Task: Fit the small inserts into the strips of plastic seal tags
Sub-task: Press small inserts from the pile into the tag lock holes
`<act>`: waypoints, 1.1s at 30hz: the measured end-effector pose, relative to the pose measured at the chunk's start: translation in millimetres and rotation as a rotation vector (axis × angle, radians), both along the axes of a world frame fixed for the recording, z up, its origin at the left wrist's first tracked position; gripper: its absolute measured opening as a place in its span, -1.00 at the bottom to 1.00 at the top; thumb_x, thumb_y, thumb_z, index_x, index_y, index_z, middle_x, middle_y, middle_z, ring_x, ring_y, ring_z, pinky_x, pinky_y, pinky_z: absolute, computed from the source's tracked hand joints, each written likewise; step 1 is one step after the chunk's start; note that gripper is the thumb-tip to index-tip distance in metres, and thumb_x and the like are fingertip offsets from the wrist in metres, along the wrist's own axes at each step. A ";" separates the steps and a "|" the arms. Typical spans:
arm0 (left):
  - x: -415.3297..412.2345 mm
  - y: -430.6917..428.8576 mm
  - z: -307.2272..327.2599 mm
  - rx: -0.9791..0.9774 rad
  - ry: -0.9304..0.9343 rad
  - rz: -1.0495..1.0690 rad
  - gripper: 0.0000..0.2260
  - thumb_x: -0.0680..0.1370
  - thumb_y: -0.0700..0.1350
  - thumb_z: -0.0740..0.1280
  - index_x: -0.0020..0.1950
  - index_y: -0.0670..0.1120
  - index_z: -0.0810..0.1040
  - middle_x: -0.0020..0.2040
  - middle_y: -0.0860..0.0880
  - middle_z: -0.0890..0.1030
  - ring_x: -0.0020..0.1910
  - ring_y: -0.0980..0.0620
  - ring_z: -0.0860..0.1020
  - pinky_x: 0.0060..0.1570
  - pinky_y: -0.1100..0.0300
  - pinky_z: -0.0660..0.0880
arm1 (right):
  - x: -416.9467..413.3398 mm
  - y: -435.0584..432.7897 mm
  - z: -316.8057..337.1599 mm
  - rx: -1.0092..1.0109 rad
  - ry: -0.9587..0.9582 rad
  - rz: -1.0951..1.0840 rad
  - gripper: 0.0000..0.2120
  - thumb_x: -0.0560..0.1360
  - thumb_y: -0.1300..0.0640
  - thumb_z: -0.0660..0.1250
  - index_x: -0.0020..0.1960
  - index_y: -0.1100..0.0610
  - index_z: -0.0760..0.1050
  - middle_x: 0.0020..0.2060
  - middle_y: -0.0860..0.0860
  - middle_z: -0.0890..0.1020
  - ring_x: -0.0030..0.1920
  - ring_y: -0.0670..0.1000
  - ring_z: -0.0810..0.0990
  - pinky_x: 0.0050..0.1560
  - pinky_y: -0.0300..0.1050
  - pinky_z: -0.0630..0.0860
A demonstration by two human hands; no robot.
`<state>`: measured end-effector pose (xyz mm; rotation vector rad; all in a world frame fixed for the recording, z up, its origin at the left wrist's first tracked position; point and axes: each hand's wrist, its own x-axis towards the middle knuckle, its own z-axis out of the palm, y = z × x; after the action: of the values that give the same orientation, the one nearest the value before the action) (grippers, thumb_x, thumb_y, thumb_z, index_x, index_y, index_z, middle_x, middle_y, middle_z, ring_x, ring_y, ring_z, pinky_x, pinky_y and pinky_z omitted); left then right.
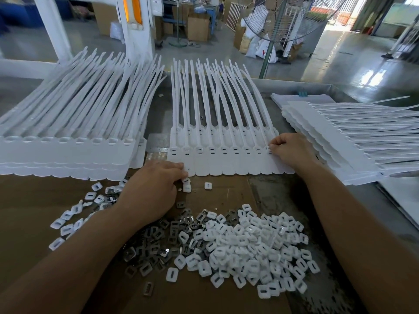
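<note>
Outboard of the left hand point(154, 186) lies a stack of tag strips point(68, 152). The left hand is curled, knuckles up, apparently pinching a white insert point(186, 180) at the near-left corner of the strip of seal tags point(226, 164), which spans between both hands. Between the forearms lie metal clips point(163, 241) and a pile of white inserts point(249, 245). The right hand point(290, 150) is curled, fingertips pinching the strip's rightmost tag head. Outboard of it lies a second stack point(340, 141).

curled fingers of the right hand point(290, 150) hide what they pinch; the stack of strips point(340, 137) beside it runs off frame.
</note>
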<state>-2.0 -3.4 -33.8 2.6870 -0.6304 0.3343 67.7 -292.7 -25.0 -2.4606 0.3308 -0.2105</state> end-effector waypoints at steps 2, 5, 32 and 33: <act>0.1 0.4 -0.5 -0.004 -0.001 0.000 -0.58 0.45 -0.32 0.19 0.25 -0.02 0.51 0.33 0.07 0.43 0.31 0.11 0.33 0.20 0.41 0.09 | 0.3 -1.2 0.7 -0.002 -0.005 -0.001 -0.83 0.50 0.19 0.29 -0.25 0.01 0.48 -0.30 -0.15 0.48 -0.23 -0.13 0.43 -0.31 -0.26 0.26; 0.2 1.7 -1.0 -0.003 -0.006 -0.003 -0.58 0.45 -0.33 0.19 0.24 -0.03 0.52 0.32 0.06 0.44 0.31 0.10 0.34 0.12 0.48 0.04 | -0.1 -2.1 0.8 -0.022 -0.005 0.006 -0.84 0.50 0.20 0.29 -0.24 0.03 0.48 -0.29 -0.13 0.48 -0.26 -0.16 0.41 -0.33 -0.27 0.26; -3.0 -0.3 0.0 -0.019 -0.003 0.019 -0.59 0.42 -0.36 0.21 0.20 -0.06 0.55 0.28 0.04 0.48 0.28 0.08 0.38 0.08 0.47 0.06 | -0.2 4.4 4.9 -0.002 -0.041 -0.047 -0.85 0.44 0.27 0.38 -0.23 0.04 0.51 -0.20 -0.05 0.54 -0.12 -0.05 0.48 -0.09 -0.20 0.34; -2.8 -0.5 0.1 -0.019 -0.003 0.018 -0.59 0.42 -0.36 0.20 0.20 -0.06 0.55 0.28 0.03 0.48 0.28 0.08 0.38 0.09 0.47 0.06 | -2.0 4.2 2.5 -0.022 -0.066 -0.035 -0.88 0.44 0.25 0.37 -0.19 0.05 0.51 -0.19 -0.04 0.54 -0.12 -0.05 0.48 -0.08 -0.21 0.34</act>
<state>-4.8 -3.9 -33.7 2.6762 -0.6012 0.3478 65.7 -288.5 -22.4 -2.4646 0.3447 -0.3104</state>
